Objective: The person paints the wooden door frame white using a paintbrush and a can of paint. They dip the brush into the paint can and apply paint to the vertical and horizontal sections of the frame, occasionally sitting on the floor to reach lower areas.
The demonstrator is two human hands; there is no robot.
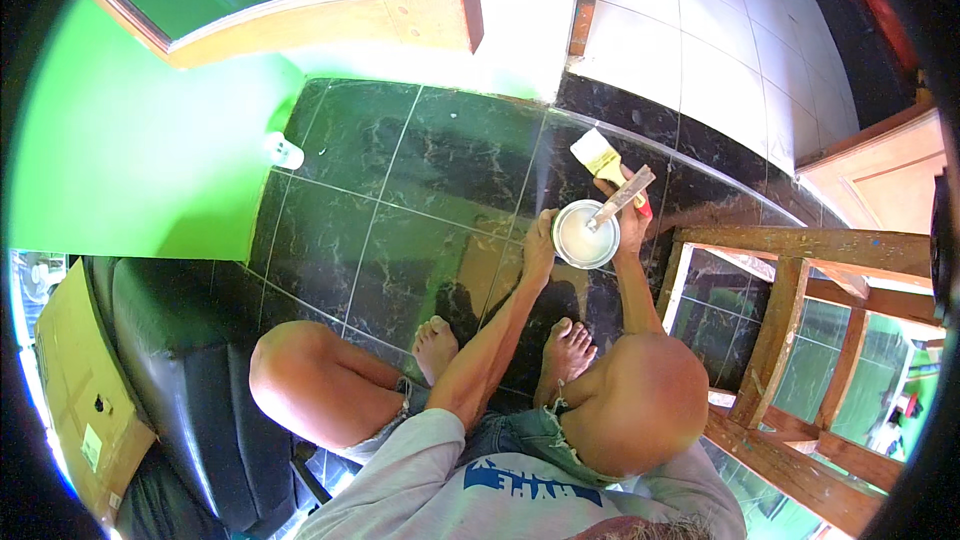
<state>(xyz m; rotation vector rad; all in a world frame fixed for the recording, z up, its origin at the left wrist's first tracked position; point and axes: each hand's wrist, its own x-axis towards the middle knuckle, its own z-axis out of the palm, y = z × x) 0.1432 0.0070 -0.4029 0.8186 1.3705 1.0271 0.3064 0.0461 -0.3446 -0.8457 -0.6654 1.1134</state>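
Floor: dark glossy tiles (400, 155) with pale marbled veins and light grout lines, spreading beneath and around the tin (570, 262)
Wall: flat, bright green wall (150, 140), well apart, left of the tin
Timber frame: straight brown wooden bars of the open frame (772, 340), right of the tin and near it, crowding that side
Seat: smooth, rounded black padded seat (170, 320), well left of the tin, toward the wearer
Cardboard: creased tan cardboard (75, 370), farther left of the tin, beside the seat
Tin: round and open-topped, pale rim, milky-white liquid (576, 238) inside, held above the floor in front of the wearer's knees
Left grip: left hand (540, 245) clamped on the tin's left side
Right grip: right hand (634, 225) at the tin's right, closed round the brush (602, 158); whether it also bears on the tin, cannot tell
Brush: flat, white bristles pointing away beyond the tin, red handle end
Stick: flat, stained stick (625, 197) slanting out of the tin, crossing in front of the right hand
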